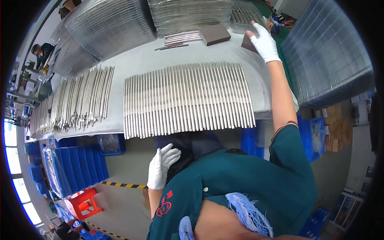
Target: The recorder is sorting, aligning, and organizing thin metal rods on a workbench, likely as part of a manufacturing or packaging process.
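Observation:
My right hand (265, 45), in a white glove with bare thumb and index tips, reaches to the far right of the table. Its thumb and index finger are apart, and nothing shows between them. Beside and partly under it is a dark brown block (248, 43). My left hand (162, 166), also white-gloved, hangs over my lap in front of the table with its fingers extended, holding nothing. Between the hands a wide row of silver metal rods (186, 100) lies side by side along the table's front edge.
More rods (82, 100) lie in a rougher pile at the left. Behind are another brown block (215, 35), a few loose rods (182, 38) and dark thin sticks (172, 47). Clear plastic tray stacks (108, 32) line the back; another stack (328, 52) stands right. Blue crates (82, 168) sit below.

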### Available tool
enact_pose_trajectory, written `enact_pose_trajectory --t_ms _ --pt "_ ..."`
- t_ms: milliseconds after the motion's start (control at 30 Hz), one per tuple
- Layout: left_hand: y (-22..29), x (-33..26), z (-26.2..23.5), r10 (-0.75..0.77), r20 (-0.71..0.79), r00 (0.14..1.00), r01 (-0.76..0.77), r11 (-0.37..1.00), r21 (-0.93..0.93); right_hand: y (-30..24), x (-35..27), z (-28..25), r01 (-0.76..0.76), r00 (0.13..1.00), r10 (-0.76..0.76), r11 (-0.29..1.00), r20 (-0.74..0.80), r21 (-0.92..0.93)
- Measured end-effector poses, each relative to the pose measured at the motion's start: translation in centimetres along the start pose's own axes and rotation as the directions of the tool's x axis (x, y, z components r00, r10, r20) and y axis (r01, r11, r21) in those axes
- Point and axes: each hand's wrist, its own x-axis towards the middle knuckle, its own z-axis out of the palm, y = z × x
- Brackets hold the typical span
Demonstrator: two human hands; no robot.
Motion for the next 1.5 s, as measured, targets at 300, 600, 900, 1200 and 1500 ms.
enact_pose_trajectory --t_ms 300,600,900,1200,1500 --pt "-2.0 2.4 -4.7 -0.078 -0.318 0.945 0.06 0.996 -0.066 5.1 0.1 -2.3 -0.22 0.896 0.341 0.897 0.283 -0.384" --pt "1.8 0.0 -1.3 0.224 -0.206 0.952 -0.171 0.954 0.246 5.7 -2.7 -2.2 -0.106 0.989 0.13 0.953 0.068 -0.283" --pt "7.2 6.4 6.2 0.346 0.725 0.596 -0.636 -0.347 0.689 3.5 -5.5 -2.0 -0.117 0.993 0.115 0.991 0.039 0.057" --pt "5.6 7.4 6.1 0.362 0.67 0.648 -0.555 -0.378 0.741 -8.9 -4.9 -0.8 0.132 0.982 -0.188 0.732 0.012 0.669" --pt "5.3 7.5 5.6 0.409 0.656 0.634 -0.515 -0.409 0.753 -11.2 -5.7 4.3 -0.06 0.91 -0.216 0.777 0.355 0.627"
